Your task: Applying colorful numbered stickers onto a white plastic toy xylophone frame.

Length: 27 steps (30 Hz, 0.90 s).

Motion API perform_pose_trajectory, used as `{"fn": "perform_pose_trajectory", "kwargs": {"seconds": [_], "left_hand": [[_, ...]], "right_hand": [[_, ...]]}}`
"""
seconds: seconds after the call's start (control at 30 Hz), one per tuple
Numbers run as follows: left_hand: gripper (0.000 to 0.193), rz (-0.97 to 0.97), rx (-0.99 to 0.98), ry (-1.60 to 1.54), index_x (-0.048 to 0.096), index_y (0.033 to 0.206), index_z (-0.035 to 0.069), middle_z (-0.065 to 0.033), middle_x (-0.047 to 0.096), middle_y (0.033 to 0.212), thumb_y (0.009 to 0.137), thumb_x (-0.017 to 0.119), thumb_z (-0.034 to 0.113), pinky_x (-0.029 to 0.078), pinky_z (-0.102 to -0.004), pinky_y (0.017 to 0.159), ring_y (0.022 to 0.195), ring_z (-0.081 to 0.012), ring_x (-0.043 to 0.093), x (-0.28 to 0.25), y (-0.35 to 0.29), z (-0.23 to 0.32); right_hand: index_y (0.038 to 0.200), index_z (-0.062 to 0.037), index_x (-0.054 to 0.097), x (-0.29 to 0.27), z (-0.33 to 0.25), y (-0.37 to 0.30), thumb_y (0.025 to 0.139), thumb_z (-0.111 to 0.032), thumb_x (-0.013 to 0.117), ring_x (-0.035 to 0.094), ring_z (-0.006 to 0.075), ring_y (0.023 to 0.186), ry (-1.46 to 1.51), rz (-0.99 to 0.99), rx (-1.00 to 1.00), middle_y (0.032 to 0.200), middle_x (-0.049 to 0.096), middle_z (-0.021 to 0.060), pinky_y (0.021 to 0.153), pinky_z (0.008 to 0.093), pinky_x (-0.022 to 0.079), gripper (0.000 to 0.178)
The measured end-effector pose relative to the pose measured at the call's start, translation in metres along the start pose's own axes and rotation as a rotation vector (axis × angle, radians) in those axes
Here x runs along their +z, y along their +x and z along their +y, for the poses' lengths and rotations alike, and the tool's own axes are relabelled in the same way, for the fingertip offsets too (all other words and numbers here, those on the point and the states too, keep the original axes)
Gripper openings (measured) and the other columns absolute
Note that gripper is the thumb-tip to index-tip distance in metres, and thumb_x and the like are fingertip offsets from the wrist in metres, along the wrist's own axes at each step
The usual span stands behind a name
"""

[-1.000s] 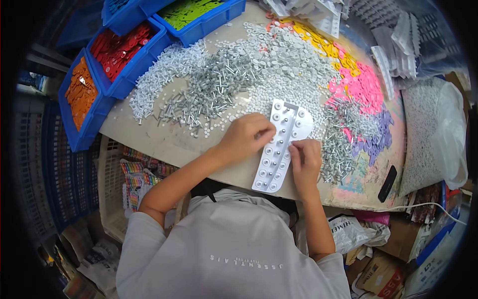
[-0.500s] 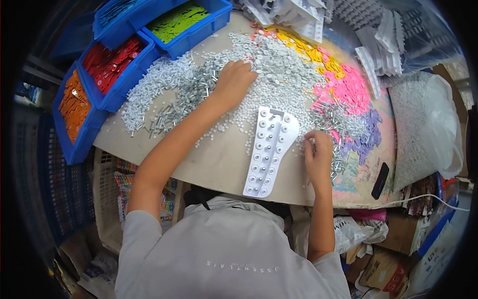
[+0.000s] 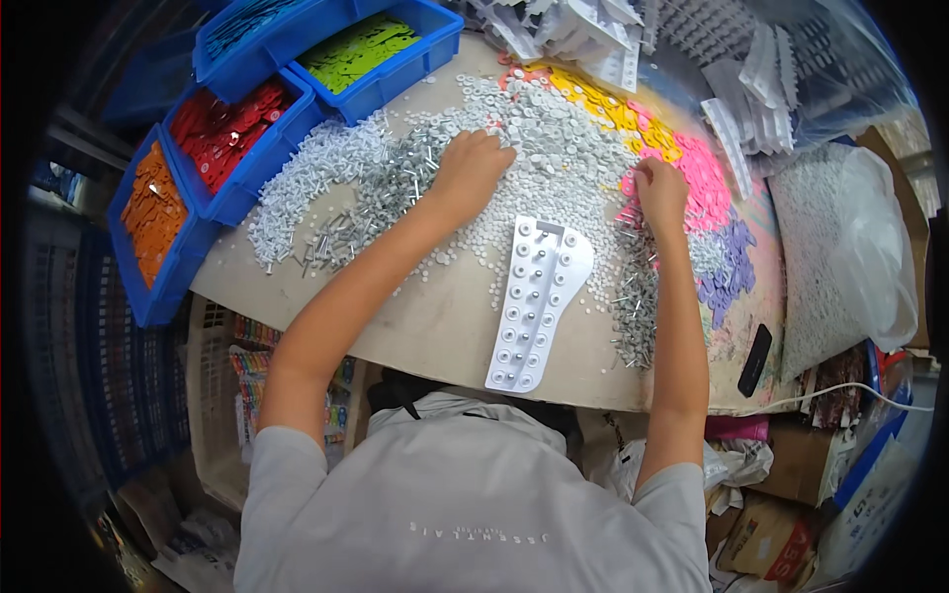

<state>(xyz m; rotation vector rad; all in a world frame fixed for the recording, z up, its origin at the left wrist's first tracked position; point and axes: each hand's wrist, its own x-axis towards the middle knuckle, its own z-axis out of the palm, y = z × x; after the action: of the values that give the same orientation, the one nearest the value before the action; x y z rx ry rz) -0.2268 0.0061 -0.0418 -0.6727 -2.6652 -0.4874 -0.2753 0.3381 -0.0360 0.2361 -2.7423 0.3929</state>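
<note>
My left hand rests with curled fingers at the pile of small white ring-like pieces; its fingertips are closed, and what they hold cannot be made out. Over the edge of the flat pink pieces, my right hand has its fingers drawn together, hiding whatever lies between them. Between my forearms lies a white plastic tray with round studs along both sides and metal pins upright in its middle groove. Silvery metal rivets are heaped beside my right forearm, and more rivets lie by my left wrist.
Blue bins hold orange, red and green pieces at the left. Yellow and purple pieces lie farther right. White trays are stacked at the back. A black phone-like object and a filled clear bag are rightward.
My right hand has moved away from me, from the rivets beside the white tray up to the pink pieces. My left hand stays at the white pieces, nearly unmoved.
</note>
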Motion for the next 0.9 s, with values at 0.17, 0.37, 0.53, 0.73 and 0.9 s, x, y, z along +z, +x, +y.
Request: {"fn": "perform_pose_trajectory", "kwargs": {"seconds": [0.17,0.37,0.53,0.73,0.9], "left_hand": [[0.004,0.112,0.049,0.018,0.063,0.084,0.010,-0.0060,0.058,0.085,0.081,0.060,0.008,0.045,-0.0398,0.080,0.091,-0.0254,0.058,0.002,0.001,0.001],[0.014,0.158,0.087,0.025,0.069,0.088,0.009,-0.0062,0.059,0.090,0.077,0.062,0.004,0.046,-0.0383,0.080,0.094,-0.0258,0.059,-0.005,0.004,0.007],[0.008,0.039,-0.141,-0.482,0.066,0.088,0.004,-0.0089,0.065,0.091,0.082,0.063,0.001,0.049,-0.0413,0.082,0.094,-0.0283,0.061,-0.052,-0.017,0.042],[0.012,-0.085,-0.105,-0.817,0.072,0.098,0.007,-0.0069,0.065,0.088,0.085,0.071,0.009,0.048,-0.0377,0.083,0.090,-0.0260,0.060,-0.073,-0.089,0.077],[0.010,-0.197,-0.144,-0.850,0.074,0.095,0.007,-0.0056,0.064,0.090,0.086,0.072,0.007,0.047,-0.0347,0.083,0.092,-0.0236,0.060,-0.070,-0.114,0.092]], "right_hand": [[0.088,-0.0035,0.068,0.006,0.004,0.007,0.083,-0.009,0.067,0.069,0.0361,0.078,0.048,-0.067,0.090,0.081,0.070,0.0170,0.073,0.0461,0.054,0.008],[0.085,0.0007,0.062,0.003,0.006,0.005,0.081,-0.004,0.068,0.067,0.0346,0.076,0.154,-0.091,0.091,0.079,0.068,0.0178,0.070,0.0426,0.052,0.008],[0.086,0.0013,0.059,-0.024,-0.017,-0.026,0.085,-0.003,0.066,0.065,0.0310,0.081,0.195,0.055,-0.002,0.085,0.067,0.0164,0.075,0.0399,0.051,0.009],[0.098,-0.0022,0.064,-0.100,-0.112,-0.129,0.090,-0.009,0.067,0.058,0.0143,0.090,0.591,-0.205,0.074,0.093,0.066,0.0035,0.079,0.0279,0.040,0.011],[0.094,0.0001,0.066,-0.096,-0.147,-0.173,0.088,-0.004,0.067,0.058,0.0173,0.090,0.751,-0.412,0.102,0.091,0.064,0.0044,0.083,0.0323,0.043,0.008]]}}
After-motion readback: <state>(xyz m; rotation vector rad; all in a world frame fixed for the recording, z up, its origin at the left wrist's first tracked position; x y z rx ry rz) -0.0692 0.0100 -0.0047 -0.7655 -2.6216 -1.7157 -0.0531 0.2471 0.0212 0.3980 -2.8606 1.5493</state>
